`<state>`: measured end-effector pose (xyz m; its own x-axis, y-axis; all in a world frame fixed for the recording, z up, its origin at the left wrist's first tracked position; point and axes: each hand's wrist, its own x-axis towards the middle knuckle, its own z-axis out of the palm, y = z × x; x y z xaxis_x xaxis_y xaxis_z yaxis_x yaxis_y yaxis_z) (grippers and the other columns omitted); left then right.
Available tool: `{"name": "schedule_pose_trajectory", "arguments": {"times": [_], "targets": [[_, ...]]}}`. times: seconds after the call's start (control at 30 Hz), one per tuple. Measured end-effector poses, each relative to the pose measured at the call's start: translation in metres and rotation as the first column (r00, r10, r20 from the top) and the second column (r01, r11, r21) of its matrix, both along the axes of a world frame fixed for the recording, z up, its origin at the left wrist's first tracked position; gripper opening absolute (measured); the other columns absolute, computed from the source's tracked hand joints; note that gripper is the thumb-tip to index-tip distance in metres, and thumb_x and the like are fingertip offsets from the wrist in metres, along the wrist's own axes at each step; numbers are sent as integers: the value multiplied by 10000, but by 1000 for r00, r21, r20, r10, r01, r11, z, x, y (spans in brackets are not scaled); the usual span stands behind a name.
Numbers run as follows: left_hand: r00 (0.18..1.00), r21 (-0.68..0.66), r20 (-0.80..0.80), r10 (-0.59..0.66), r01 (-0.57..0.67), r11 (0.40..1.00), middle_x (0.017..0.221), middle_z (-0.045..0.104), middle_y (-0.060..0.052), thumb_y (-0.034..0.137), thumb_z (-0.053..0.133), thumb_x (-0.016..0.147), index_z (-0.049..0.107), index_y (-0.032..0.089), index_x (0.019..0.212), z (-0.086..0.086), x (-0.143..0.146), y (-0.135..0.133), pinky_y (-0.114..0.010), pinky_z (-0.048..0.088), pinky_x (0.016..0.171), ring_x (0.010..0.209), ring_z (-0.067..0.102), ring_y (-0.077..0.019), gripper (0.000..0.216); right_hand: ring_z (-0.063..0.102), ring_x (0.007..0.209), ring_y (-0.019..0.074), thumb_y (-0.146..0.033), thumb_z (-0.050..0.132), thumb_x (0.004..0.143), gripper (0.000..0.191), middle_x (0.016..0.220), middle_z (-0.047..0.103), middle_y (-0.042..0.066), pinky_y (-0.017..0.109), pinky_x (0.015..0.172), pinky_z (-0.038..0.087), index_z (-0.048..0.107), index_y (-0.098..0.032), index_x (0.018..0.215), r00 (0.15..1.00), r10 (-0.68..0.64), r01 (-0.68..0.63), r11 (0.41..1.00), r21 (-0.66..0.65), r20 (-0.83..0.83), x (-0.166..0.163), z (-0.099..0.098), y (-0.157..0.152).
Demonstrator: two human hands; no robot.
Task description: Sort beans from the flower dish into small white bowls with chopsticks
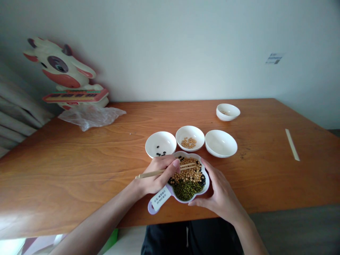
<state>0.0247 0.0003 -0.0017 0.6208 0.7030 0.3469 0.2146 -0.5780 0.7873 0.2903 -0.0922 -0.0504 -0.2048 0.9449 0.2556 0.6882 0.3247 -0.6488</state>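
My left hand point(162, 174) is closed around a pair of wooden chopsticks point(151, 174), whose tips reach into the beans. Below them is a white and lilac flower-shaped dish point(207, 187) with a labelled handle point(159, 200). It holds yellow soybeans point(190, 174), green mung beans point(187, 190) and black beans point(203, 180). My right hand point(219, 187) grips the dish's right rim between thumb and fingers. Just behind stand a white bowl with a few black beans point(160, 141), a bowl with some soybeans point(190, 131) and a third white bowl point(221, 143) with nothing visible inside.
Farther back sits another white bowl point(227, 112) with a little something in it. A pale flat strip point(292, 144) lies at the right of the wooden table point(265, 177). At the back left are a cow-shaped toy keyboard point(69, 74) and a crumpled plastic bag point(91, 116).
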Motion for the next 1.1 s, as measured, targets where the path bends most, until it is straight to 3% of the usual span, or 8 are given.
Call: {"name": "schedule_pose_trajectory", "arguments": {"times": [0.53, 1.1], "targets": [[998, 79, 50, 32, -36, 996, 749, 639, -8, 305, 390, 1177, 680, 175, 842, -1, -1, 0, -260, 496, 715, 682, 615, -126, 462, 555, 1523, 435, -680, 936, 735, 1264, 1712, 510, 160, 641, 1223, 509, 239, -344, 1735, 1000, -10, 10, 1000, -5, -2, 1, -4, 0], [999, -17, -29, -21, 21, 1000, 805, 639, -8, 381, 374, 1190, 672, 179, 871, 0, -3, 2, -277, 488, 761, 751, 618, -140, 480, 531, 1544, 424, -693, 925, 742, 1277, 1732, 483, 163, 637, 1241, 493, 212, -342, 1742, 1000, -7, 7, 1000, -3, 15, 1, -5, -1]]}}
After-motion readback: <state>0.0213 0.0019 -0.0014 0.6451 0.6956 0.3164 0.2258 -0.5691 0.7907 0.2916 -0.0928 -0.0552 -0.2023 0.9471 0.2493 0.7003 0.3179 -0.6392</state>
